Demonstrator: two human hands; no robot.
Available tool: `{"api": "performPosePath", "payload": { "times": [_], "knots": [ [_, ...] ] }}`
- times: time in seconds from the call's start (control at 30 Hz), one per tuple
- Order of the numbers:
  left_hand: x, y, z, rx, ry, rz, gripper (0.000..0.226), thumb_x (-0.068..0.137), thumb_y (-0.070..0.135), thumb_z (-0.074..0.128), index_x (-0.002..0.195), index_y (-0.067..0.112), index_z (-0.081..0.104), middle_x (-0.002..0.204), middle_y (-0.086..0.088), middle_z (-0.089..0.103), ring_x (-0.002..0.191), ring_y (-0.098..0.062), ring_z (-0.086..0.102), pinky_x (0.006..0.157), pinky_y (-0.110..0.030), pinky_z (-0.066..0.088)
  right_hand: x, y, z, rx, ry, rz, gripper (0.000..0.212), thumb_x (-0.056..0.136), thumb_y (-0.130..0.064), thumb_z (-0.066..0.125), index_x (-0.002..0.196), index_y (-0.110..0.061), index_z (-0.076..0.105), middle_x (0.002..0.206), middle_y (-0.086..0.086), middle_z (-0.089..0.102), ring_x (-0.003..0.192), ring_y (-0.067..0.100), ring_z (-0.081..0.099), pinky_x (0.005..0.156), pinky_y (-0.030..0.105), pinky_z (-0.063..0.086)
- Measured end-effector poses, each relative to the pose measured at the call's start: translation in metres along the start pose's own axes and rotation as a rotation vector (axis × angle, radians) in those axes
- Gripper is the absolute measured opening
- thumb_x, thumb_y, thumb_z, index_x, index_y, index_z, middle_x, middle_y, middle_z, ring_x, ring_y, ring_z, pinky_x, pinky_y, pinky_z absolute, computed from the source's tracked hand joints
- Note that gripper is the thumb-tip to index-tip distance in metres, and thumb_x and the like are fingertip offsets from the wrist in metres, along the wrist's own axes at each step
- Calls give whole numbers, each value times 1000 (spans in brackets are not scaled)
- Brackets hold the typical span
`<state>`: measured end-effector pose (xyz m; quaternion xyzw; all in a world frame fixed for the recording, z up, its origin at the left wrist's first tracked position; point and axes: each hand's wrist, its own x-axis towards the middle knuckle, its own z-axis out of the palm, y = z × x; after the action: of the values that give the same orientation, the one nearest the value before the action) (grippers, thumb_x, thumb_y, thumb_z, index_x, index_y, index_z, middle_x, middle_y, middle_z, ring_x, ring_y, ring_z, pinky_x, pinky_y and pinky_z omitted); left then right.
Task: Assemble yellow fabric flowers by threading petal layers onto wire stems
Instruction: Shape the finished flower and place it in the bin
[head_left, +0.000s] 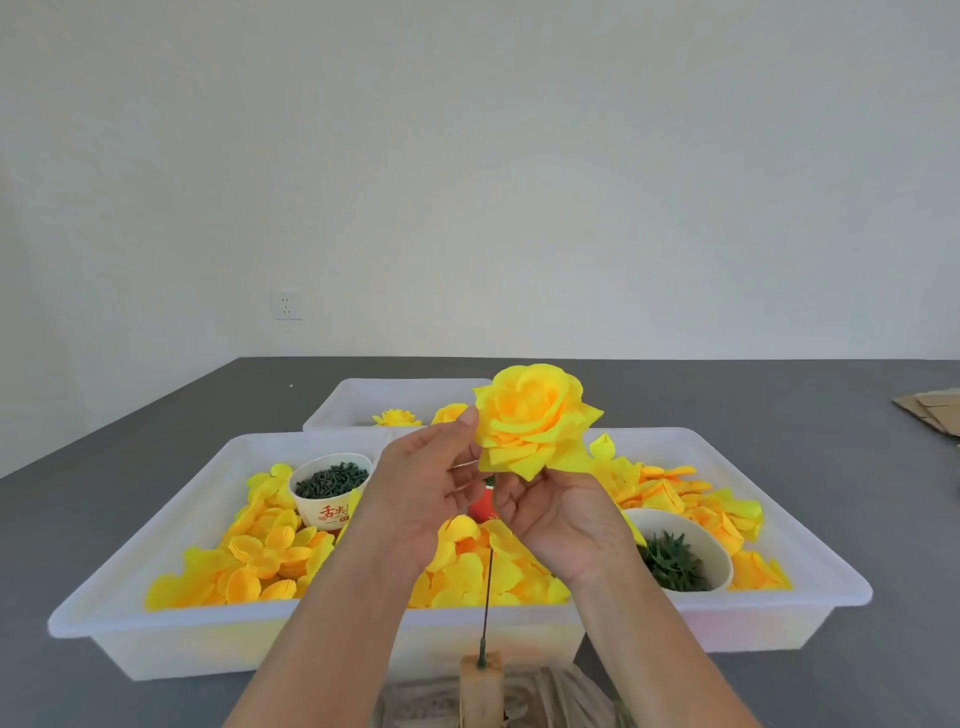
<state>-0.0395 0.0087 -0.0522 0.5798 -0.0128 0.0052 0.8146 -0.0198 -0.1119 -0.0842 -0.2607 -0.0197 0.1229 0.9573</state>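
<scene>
We hold the yellow flower (535, 418) up between both hands: our left hand (421, 488) pinches its petal edge, our right hand (558, 514) seems to grip beneath it. The wire stem (487, 597) runs down below our hands into a wooden block (480, 686), with the petal tray (208, 639) just beyond.

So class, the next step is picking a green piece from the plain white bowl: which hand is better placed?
Probably the right hand: the plain white bowl sits just beside it, while the left hand pinches the flower.

The layered yellow fabric flower (535, 418) looks soft and matt. The large translucent white plastic tray (332, 631) shows a smooth, faintly glossy wall. At six o'clock, a thin dark wire stem (488, 587) stands in a pale, rough-grained wooden block (480, 691).
</scene>
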Motion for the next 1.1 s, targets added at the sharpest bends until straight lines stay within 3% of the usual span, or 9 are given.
{"api": "performPosePath", "payload": {
  "times": [0.13,0.23,0.33,0.53,0.67,0.83,0.97,1.1],
  "knots": [
    [15,2,-2,-64,27,-57,12,83,25,65,83,13,64,66,0,67,62,-14,61,62,-26,50,6,-1,-5,-71,22,15,11,63,-10,63,70,-4,69,64,9,66,51,18,62,46,20,50],
    [24,0,-8,-115,51,-83,10,84,21,65,86,11,62,77,-4,59,65,-15,59,55,-23,52,11,1,-11,-96,-8,38,15,61,-5,64,75,-2,69,68,11,67,53,19,62,45,21,49],
    [31,-2,-13,-147,44,-81,7,85,18,63,85,11,62,78,-5,55,65,-15,59,62,-27,52,16,4,-18,-96,-55,42,19,61,-2,66,79,-1,70,74,13,67,56,20,63,48,22,51],
    [44,-5,-22,-207,20,-50,6,84,14,62,81,9,65,67,-2,63,56,-11,63,52,-22,55,29,7,-29,-290,-171,-63,15,66,-1,65,76,-6,74,80,12,71,68,21,68,58,29,56],
    [53,-9,-31,-195,-29,-29,24,76,25,64,91,7,67,81,-7,68,75,-18,64,64,-29,57,36,12,-33,-459,-189,-161,14,69,-3,64,72,-11,75,73,8,70,61,17,62,56,26,52],
    [52,-15,-35,-49,-47,-76,38,65,42,66,84,9,66,74,-11,70,62,-20,67,57,-33,58,46,16,-41,-487,-159,-324,14,72,-9,64,77,-12,76,79,8,71,69,18,64,60,25,53],
    [51,-20,-35,7,-73,-99,29,62,28,68,81,6,67,65,-13,68,50,-17,63,44,-23,52,51,17,-47,-589,-73,-452,16,70,-21,68,79,-10,74,82,14,65,78,27,55,68,34,50],
    [53,-24,-39,-2,-56,-74,14,62,10,67,73,1,66,64,-16,66,50,-18,62,44,-23,52,52,19,-50,-689,-12,-501,11,82,-12,63,79,-10,73,81,13,66,78,26,55,74,41,49]
  ]
}}
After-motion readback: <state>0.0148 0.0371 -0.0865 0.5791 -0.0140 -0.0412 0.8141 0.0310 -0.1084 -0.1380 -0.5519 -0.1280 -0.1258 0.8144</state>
